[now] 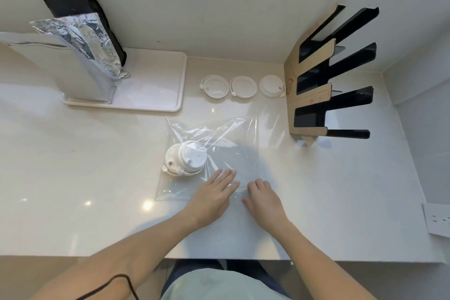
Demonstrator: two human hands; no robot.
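Observation:
A clear plastic bag [231,143] lies flat on the white counter [73,178]. Inside its left part sit white round lids [186,157], stacked and overlapping. My left hand [214,192] rests flat on the bag's near edge with its fingers straight, just right of the lids. Beside it, my right hand [263,196] lies on the same edge with its fingers curled down onto the plastic; whether it pinches the bag is unclear.
Three more white lids [216,86] [243,87] [271,86] lie in a row behind the bag. A white tray [158,80] at back left holds upright foil pouches [92,41]. A cardboard rack [311,80] with black slots stands at right. A wall socket [438,220] is at far right.

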